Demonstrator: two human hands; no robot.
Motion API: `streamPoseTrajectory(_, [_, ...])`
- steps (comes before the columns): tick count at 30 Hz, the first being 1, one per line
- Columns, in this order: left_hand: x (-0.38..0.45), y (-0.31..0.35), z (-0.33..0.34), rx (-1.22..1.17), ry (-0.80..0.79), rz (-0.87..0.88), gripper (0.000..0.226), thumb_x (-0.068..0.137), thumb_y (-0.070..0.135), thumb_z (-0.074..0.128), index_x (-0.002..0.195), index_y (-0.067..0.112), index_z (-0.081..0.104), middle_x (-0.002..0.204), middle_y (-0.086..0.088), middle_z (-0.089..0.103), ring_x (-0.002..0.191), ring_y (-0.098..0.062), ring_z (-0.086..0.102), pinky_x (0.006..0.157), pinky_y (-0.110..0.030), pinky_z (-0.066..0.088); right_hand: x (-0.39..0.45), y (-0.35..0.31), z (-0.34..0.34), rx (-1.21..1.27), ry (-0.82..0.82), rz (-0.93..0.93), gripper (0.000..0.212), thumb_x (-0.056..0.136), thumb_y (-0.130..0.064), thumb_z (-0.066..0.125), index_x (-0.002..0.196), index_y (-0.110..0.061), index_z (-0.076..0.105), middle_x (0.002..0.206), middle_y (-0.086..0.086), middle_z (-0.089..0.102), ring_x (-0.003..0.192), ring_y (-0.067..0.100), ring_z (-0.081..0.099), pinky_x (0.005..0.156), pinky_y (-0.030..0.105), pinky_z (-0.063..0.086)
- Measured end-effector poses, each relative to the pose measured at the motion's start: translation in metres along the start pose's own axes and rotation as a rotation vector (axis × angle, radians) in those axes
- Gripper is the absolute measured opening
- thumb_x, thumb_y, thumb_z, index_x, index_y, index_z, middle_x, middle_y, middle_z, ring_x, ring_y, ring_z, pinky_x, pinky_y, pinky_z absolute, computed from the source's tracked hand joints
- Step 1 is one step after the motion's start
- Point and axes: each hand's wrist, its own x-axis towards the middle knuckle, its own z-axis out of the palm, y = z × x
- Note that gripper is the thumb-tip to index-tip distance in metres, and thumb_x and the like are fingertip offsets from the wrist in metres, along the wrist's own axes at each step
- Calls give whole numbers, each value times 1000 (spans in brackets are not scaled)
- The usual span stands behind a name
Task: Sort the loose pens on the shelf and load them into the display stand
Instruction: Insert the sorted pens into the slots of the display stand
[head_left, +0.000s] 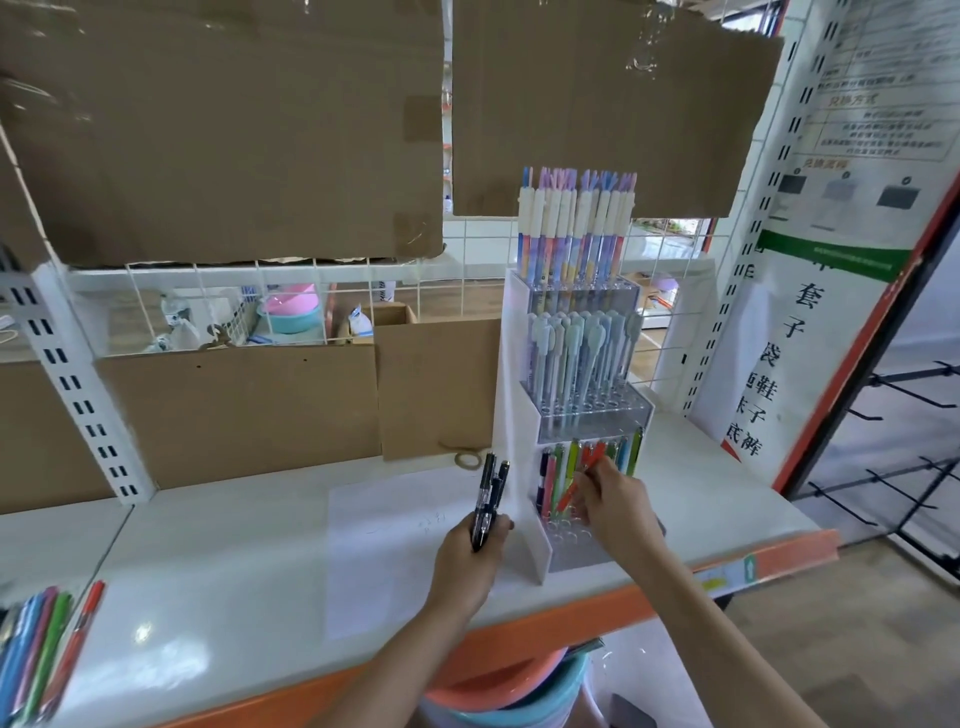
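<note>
Left hand (475, 545) grips three black pens (487, 501); right hand (615, 501) pinches one orange pen (574, 486) at stand (524, 457).

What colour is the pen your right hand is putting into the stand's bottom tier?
Orange-red, seen in the head view: the right hand pinches the pen.

Arms: two forearms were bare, no sleeves in view
Left hand (470, 553): was bare, no glove, ring or watch
Right hand (618, 506): was bare, wrist unadorned
</note>
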Motion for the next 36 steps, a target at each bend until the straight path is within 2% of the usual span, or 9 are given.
streamPoseTrajectory(3, [1,0,-4,3,20,33,27,92,36,55,77,17,45,59,2,39,50,-13,36,51,-28,30,8,-2,7,-64,-13,-49,17,100,-17,40,91,-5,47,75,14,61,66,32,58,58,41,48])
streamPoseTrajectory(5, [0,1,-5,-31,14,33,29,93,36,54,76,16,41,55,4,37,46,-10,35,48,-24,28,11,-4,10,-178,-28,-95,15,101,-15,38,94,-5,46,75,9,55,63,27,51,55,34,36])
streamPoseTrajectory(7, [-2,4,-6,-101,-7,36,28,95,34,49,79,12,42,51,7,35,40,-6,32,42,-19,27,13,-3,12,-249,-21,-95,12,101,-13,38,95,-6,46,77,8,54,64,24,49,56,32,31])
streamPoseTrajectory(13, [-5,5,-8,-259,-51,1,20,100,22,42,92,5,49,56,2,38,37,-5,28,39,-18,23,15,11,27,-268,-95,-34,15,100,-15,40,87,-9,45,87,17,64,74,30,60,60,33,40])
streamPoseTrajectory(18, [-6,6,-7,-261,-53,24,15,99,18,44,92,7,52,61,-1,45,42,-7,38,42,-21,33,15,11,30,-224,-69,-71,17,97,-14,46,85,-4,53,83,18,66,74,33,63,67,43,50])
streamPoseTrajectory(20, [-6,5,-5,-256,-46,27,16,98,22,45,95,10,55,60,-1,46,43,-8,41,43,-22,35,13,12,29,-208,-68,-78,17,97,-14,47,87,-2,54,81,18,66,73,33,63,66,42,50])
streamPoseTrajectory(26, [-10,9,1,-281,-72,40,18,99,23,43,96,11,57,58,2,42,41,-6,30,43,-19,24,7,14,31,-170,-39,-27,14,97,-13,46,85,-7,47,81,20,64,73,33,62,63,40,46])
streamPoseTrajectory(30, [-12,10,2,-289,-70,19,19,100,21,41,96,8,54,60,-1,42,37,-4,28,38,-17,23,10,11,31,-221,-83,-71,14,96,-11,44,83,-7,45,82,20,64,74,32,62,58,33,36])
streamPoseTrajectory(36, [-15,14,3,-304,-100,15,20,101,21,41,94,7,53,60,-2,45,38,-5,28,39,-18,21,10,14,26,-193,-121,-66,14,96,-11,44,83,-7,43,81,20,64,73,32,63,61,37,45])
